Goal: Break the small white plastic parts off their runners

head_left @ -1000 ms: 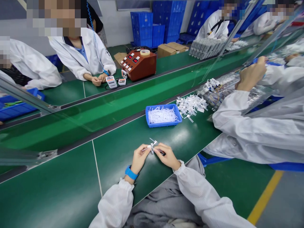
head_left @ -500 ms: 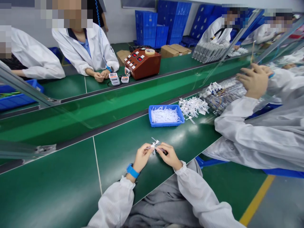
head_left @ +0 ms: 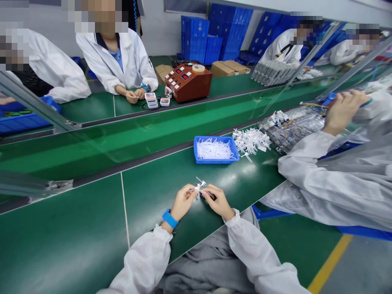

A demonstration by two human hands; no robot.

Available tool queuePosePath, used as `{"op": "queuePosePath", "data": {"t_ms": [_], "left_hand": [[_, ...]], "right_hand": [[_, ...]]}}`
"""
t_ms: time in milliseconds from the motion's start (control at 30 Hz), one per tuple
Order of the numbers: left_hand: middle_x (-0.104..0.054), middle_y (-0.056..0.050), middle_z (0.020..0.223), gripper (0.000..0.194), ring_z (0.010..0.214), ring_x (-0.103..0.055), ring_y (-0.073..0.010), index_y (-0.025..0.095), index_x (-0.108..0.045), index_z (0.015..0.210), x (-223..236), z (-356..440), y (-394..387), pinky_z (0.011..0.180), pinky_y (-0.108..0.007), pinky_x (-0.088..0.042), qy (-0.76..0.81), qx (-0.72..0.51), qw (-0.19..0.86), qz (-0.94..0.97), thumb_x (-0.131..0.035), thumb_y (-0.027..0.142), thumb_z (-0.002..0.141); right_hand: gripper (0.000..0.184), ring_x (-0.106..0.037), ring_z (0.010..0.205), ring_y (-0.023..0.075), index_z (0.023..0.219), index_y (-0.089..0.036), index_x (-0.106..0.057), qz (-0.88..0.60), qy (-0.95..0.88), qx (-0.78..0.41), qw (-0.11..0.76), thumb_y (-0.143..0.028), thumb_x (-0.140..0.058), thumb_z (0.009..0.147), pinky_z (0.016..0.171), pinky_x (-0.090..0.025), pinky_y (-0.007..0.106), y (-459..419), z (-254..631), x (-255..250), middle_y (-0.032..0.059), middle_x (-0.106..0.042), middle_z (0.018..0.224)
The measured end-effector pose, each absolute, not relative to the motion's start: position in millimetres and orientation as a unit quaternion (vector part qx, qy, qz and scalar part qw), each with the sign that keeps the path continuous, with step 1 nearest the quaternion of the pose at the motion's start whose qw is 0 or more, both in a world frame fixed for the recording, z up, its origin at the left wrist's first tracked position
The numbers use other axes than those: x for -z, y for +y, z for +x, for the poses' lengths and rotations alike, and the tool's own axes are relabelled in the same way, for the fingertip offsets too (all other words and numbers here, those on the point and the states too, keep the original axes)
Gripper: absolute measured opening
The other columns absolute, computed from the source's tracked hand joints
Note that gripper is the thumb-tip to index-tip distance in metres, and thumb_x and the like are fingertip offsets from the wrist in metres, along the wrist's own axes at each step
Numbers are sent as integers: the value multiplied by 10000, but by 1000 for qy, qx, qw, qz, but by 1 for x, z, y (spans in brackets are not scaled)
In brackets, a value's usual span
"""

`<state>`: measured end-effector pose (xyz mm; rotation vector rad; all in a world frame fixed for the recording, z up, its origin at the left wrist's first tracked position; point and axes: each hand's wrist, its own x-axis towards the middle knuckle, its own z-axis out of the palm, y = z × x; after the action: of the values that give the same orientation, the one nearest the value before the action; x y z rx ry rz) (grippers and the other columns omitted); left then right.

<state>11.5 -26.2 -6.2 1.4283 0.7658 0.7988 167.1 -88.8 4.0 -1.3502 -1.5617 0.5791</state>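
My left hand (head_left: pixel 183 203), with a blue band at the wrist, is closed in a pinch above the green bench. My right hand (head_left: pixel 218 201) pinches from the other side, its fingertips almost meeting the left ones. Between them are small white parts (head_left: pixel 200 184) with thin strips sticking out; their exact kind is too small to tell, and the fingers cover some of them. Beyond the hands stands a blue tray (head_left: pixel 216 161) filled with thin translucent strips. Right of it lies a loose pile of white strip-like pieces (head_left: pixel 251 140).
At right, a co-worker's hand (head_left: pixel 344 110) is raised over clear bags (head_left: pixel 294 128) holding wired parts. Across the green channel (head_left: pixel 153 126) stands a red-brown box with displays (head_left: pixel 192 83), near another person's hands (head_left: pixel 136 96). A metal post (head_left: pixel 33 104) slants at left.
The view has shifted slightly. My hands keep the same pinch on the white parts. The co-worker's hand at right has moved right and now holds something blue with wires.
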Motion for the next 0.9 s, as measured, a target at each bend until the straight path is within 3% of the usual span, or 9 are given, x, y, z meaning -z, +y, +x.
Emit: {"op": "queuePosePath", "data": {"t_ms": [533, 900], "left_hand": [[-553, -12, 760, 226, 669, -520, -123, 157, -593, 793, 5, 5, -23, 616, -214, -413, 320, -313, 565, 693, -540, 365, 864], [-573, -17, 749, 234, 633, -503, -125, 160, -621, 800, -3, 1, -20, 568, -212, -386, 312, -286, 538, 729, -528, 365, 863]], "right_hand": [[226, -485, 578, 116, 815, -164, -667, -548, -648, -257, 462, -303, -513, 906, 517, -365, 236, -87, 168, 1, 31, -576, 709], [225, -522, 635, 132, 845, -170, -677, -538, -669, -258, 443, -288, -499, 917, 578, -399, 246, -87, 168, 1, 34, -583, 730]]}}
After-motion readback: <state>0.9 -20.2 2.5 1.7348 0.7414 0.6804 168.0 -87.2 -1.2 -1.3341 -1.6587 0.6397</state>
